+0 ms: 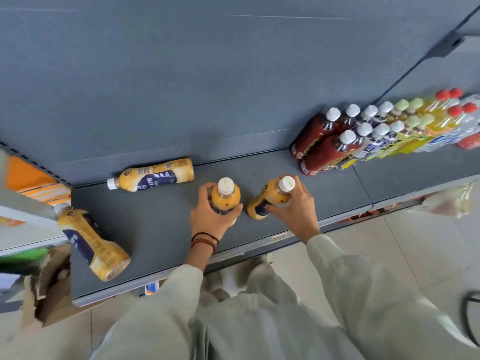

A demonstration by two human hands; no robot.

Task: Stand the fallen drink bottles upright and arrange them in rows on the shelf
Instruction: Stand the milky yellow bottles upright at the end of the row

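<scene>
On the grey shelf [161, 229] stand two yellow drink bottles with white caps. My left hand [207, 216] grips the left upright bottle [226, 198] around its body. My right hand [296, 211] grips the right bottle [270, 201], which tilts slightly to the right. A third yellow bottle [153, 174] lies on its side against the back panel, cap pointing left. A fourth yellow bottle [91, 242] lies on its side near the shelf's front left corner, cap toward the back.
Rows of upright bottles [376, 128], dark red, white-labelled, yellow and red-capped, fill the shelf's right end. A torn cardboard box [49, 289] sits on the floor at left. Orange packs [33, 183] lie on the neighbouring left shelf. A tiled floor lies below.
</scene>
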